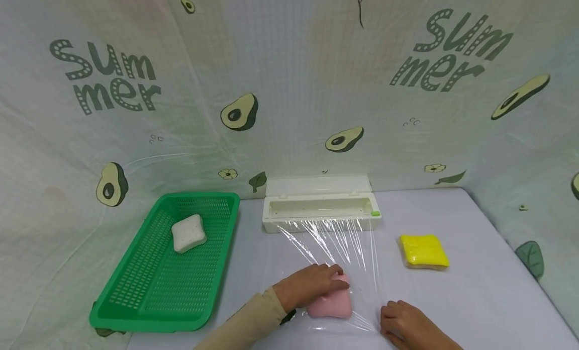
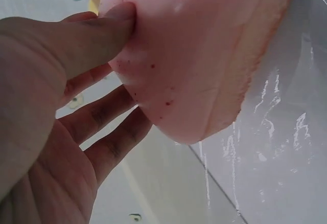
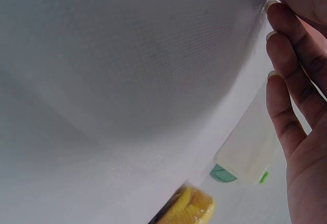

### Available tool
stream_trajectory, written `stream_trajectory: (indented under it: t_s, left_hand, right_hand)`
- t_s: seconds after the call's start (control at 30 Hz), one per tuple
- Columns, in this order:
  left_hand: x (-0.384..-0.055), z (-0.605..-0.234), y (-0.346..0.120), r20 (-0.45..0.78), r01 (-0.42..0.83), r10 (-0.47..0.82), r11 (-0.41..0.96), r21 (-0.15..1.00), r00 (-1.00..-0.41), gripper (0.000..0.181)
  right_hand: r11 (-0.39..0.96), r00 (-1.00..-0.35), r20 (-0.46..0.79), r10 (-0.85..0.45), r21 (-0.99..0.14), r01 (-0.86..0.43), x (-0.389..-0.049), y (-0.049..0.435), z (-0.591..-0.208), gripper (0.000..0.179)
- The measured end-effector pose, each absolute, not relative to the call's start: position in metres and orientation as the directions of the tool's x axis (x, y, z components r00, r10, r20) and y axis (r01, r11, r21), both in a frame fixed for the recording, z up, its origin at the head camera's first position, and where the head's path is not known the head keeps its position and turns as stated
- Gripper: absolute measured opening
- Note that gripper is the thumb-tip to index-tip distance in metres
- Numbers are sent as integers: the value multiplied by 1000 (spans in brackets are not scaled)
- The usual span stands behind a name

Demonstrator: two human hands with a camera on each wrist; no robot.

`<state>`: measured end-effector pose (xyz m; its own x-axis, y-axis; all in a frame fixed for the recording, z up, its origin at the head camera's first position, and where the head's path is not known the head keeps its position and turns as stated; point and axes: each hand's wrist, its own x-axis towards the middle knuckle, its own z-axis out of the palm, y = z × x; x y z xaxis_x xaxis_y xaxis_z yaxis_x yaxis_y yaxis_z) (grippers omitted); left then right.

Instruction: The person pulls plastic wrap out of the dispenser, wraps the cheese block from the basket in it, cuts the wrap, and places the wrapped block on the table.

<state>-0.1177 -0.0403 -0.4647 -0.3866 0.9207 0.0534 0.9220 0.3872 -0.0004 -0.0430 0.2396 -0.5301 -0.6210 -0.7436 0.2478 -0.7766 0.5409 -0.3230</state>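
Note:
A pink block [image 1: 333, 302] with rounded corners, smooth on its face and rougher along its side, lies on a clear sheet of cling film [image 1: 362, 274]. My left hand [image 1: 312, 284] grips it from above; in the left wrist view the thumb [image 2: 117, 19] presses its face and the fingers reach behind it. The film runs forward to a white dispenser box [image 1: 271, 224] with its lid up. My right hand [image 1: 409, 326] pinches the film's near right corner between thumb and fingers, right of the block; that pinch is partly cut off in the right wrist view.
At the left a green basket [image 1: 220, 274] holds a white block [image 1: 188, 233]. A yellow block [image 1: 424, 251] in clear wrapping lies on the white tabletop [image 1: 479, 289] at the right. A printed curtain [image 1: 289, 78] rises behind the table.

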Motion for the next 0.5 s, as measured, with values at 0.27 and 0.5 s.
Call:
stream_trajectory:
  t_s: [0.27, 0.5]
  left_hand:
    - [-121, -477, -45, -19, 913, 915, 404, 57, -403, 43]
    - [-122, -486, -46, -68, 892, 897, 442, 95, -437, 68]
  right_hand:
    - [548, -634, 225, -740, -346, -762, -43, 240, -531, 21]
    - [539, -625, 233, -745, -341, -770, -43, 241, -532, 21]
